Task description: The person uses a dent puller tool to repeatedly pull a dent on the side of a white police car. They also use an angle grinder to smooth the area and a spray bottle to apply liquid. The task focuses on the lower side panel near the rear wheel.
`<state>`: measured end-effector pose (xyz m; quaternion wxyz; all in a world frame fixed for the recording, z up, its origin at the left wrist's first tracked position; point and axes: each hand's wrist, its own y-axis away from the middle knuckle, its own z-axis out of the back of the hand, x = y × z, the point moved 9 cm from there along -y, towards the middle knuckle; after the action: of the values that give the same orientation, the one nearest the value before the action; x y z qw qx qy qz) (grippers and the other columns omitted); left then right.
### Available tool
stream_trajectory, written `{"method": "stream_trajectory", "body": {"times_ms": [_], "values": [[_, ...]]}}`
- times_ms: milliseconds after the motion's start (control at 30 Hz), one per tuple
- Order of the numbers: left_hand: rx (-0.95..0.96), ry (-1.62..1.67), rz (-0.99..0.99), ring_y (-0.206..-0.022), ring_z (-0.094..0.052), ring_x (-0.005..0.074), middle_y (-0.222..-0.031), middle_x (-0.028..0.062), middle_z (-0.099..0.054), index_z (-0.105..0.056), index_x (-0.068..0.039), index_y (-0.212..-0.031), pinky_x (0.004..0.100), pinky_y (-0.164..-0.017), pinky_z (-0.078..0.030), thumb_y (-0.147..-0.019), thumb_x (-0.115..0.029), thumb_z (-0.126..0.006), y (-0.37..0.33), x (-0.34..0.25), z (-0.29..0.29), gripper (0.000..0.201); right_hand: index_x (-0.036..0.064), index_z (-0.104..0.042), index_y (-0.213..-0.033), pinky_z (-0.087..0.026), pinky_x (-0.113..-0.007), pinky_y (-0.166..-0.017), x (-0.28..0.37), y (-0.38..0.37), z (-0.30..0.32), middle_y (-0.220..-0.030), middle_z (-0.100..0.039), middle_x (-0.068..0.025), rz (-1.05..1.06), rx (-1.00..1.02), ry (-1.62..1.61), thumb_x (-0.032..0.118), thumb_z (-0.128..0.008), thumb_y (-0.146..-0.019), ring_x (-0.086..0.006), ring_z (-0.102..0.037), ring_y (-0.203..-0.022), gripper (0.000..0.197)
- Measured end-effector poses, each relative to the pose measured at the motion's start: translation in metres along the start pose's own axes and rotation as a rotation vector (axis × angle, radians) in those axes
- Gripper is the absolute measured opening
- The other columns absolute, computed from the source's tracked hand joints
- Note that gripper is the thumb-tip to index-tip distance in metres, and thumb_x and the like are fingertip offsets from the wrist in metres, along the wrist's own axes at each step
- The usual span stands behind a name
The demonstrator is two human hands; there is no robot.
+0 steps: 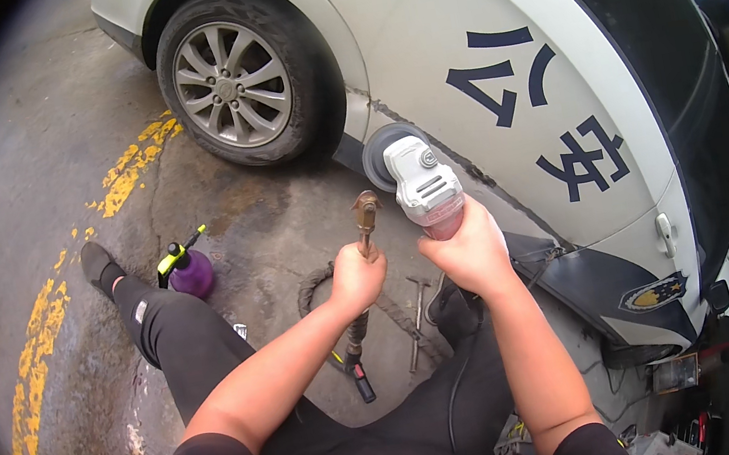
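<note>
My left hand point(359, 279) is closed around the handle of a small hammer point(367, 211), its rusty-brown head pointing up and away from me. Beside it, my right hand point(474, 249) grips an angle grinder point(426, 185) with a pale grey-white head. The grinder's round dark disc point(376, 165) is at the lower edge of the white car point(410, 44), just behind the rear wheel point(232, 85). Whether the disc touches the panel I cannot tell. A dark, cracked-looking seam point(461, 167) runs along the car's lower side, to the right of the grinder.
On the concrete between my legs lie a thick braided dark strap or hose point(309, 286) and a T-shaped metal tool point(417, 323). A purple spray bottle point(192, 275) stands near my left foot. Worn yellow paint point(43, 367) curves along the floor. Assorted items point(662, 448) sit at lower right.
</note>
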<state>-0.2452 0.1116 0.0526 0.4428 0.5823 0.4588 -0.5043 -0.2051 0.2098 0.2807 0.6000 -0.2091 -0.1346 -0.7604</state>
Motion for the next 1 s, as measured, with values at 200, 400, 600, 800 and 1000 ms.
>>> {"method": "stream_trajectory", "body": {"times_ms": [200,400,600,800,1000], "values": [[0.024,0.012,-0.011,-0.06,-0.037,0.0155,-0.059,0.0034,-0.039,-0.036,-0.006,-0.066,0.039,-0.057,-0.04,-0.092,-0.008,-0.07,0.001,-0.002,-0.001,0.043,-0.003,-0.067,-0.114,-0.054,-0.036,-0.093,-0.005,0.002,-0.011,-0.103,-0.075,-0.0104,0.045,0.062,-0.138,0.013,-0.082,-0.073,-0.0202,-0.07,-0.096,0.046],[0.001,0.004,-0.02,-0.059,-0.037,0.0154,-0.059,0.0031,-0.039,-0.035,-0.006,-0.066,0.0388,-0.056,-0.039,-0.092,-0.007,-0.07,0.0,-0.003,0.002,0.043,0.003,-0.068,-0.116,-0.056,-0.044,-0.093,-0.007,0.001,-0.013,-0.107,-0.077,-0.019,0.04,0.054,-0.157,0.021,-0.078,-0.071,-0.0387,-0.074,-0.106,0.049],[-0.014,-0.014,-0.003,-0.06,-0.037,0.0149,-0.059,0.0025,-0.039,-0.037,-0.007,-0.065,0.0384,-0.056,-0.039,-0.092,-0.007,-0.07,-0.002,-0.003,0.006,0.042,0.0028,-0.068,-0.116,-0.057,-0.044,-0.092,-0.006,0.001,-0.012,-0.107,-0.077,-0.018,0.009,0.021,-0.095,0.021,-0.078,-0.071,-0.038,-0.074,-0.105,0.05],[-0.015,-0.01,0.008,-0.058,-0.039,0.0143,-0.059,0.0022,-0.04,-0.037,-0.007,-0.065,0.0381,-0.056,-0.039,-0.091,-0.007,-0.07,-0.003,-0.003,0.008,0.043,0.0027,-0.069,-0.118,-0.056,-0.043,-0.094,-0.007,0.001,-0.019,-0.107,-0.077,-0.0179,-0.006,0.062,-0.155,0.02,-0.079,-0.072,-0.0368,-0.074,-0.106,0.05],[0.003,-0.025,-0.008,-0.059,-0.038,0.0136,-0.059,0.0021,-0.04,-0.036,-0.007,-0.065,0.0376,-0.056,-0.039,-0.091,-0.007,-0.07,-0.002,-0.004,0.006,0.043,0.0028,-0.069,-0.118,-0.056,-0.043,-0.095,-0.006,0.001,-0.022,-0.109,-0.077,-0.0176,0.001,0.082,-0.188,0.02,-0.079,-0.072,-0.0365,-0.074,-0.108,0.051]]}}
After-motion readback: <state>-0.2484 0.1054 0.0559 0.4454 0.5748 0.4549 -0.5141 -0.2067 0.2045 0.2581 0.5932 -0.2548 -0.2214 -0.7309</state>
